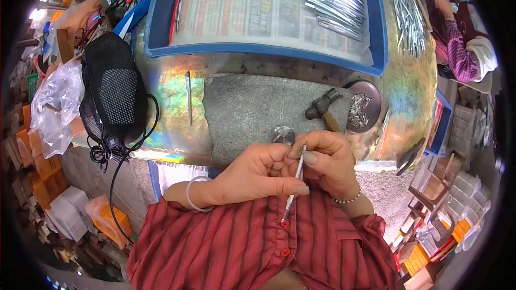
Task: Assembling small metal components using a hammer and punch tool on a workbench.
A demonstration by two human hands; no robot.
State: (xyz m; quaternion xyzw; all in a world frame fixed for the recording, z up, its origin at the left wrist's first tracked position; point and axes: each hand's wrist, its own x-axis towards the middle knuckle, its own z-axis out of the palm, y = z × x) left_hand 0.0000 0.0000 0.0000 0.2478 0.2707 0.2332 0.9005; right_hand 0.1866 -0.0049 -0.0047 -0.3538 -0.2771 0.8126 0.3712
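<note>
A slim silver metal strip [293, 196] is held between both hands, close to my body over the table's near edge. My left hand [250, 174] is closed, its thumb pressed along the strip. The fingertips of my right hand [330, 158] pinch its upper end. Just beyond my fingers a shiny round metal piece [283, 133] shows partly on a grey stone-like slab [252, 102]. A small hammer [324, 107] lies on the slab's right side, its wooden handle toward my right hand. Beside it, a brown dish [376, 96] holds small metal pins [359, 110].
A blue tray [242, 51] spans the far side, with many silver strips [338, 5] at its right. More strips [409, 21] lie right of it. One strip [188, 99] lies left of the slab. A black mesh bag [113, 80] with cables stands left. Another person's arm [454, 37] shows far right.
</note>
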